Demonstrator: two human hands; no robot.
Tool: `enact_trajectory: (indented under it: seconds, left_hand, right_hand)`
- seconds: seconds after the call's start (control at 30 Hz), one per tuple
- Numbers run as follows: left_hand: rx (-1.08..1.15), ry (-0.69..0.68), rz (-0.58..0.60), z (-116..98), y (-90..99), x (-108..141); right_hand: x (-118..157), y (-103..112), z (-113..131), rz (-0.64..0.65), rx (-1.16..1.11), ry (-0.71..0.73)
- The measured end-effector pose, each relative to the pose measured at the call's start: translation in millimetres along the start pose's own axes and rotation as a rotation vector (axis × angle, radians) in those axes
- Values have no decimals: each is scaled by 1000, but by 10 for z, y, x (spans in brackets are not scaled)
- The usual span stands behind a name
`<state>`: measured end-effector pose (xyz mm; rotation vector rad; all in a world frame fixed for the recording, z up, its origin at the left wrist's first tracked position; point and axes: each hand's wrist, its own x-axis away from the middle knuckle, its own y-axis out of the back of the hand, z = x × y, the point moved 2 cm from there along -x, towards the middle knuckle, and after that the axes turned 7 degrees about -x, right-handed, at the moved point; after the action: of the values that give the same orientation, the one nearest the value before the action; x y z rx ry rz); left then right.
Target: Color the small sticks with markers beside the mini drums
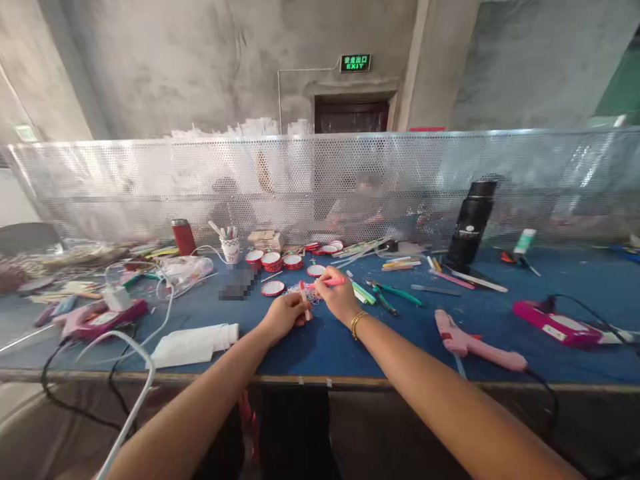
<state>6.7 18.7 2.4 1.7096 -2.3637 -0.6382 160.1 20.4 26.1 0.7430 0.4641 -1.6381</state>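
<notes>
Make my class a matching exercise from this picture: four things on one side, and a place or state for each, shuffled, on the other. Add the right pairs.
Things
1. pink pen-shaped tool
2. pale strip
3. bracelet
4. exit sign

Places and states
A. around the right wrist
B. lit green, above the doorway
C. held in the right hand
D. held in the left hand

Pairs: 1-C, 2-D, 3-A, 4-B
</notes>
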Motion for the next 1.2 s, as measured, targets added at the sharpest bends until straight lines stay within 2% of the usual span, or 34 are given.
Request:
enact_trajectory:
  seconds: [0.23, 0.4, 0.63, 1.2]
  left_hand:
    - [43, 33, -9, -29, -28, 16]
    - [70, 48, -24, -45, -27, 26]
    - [69, 48, -23, -53, -31, 30]
    - [72, 49, -28, -23, -27, 14]
  right_hand:
    - [33, -27, 5, 68, -17, -22]
    - [32, -10, 23, 35, -53, -31]
    - [37, -20, 39, 72, -41, -23]
    - [29, -21, 4, 53, -14, -5]
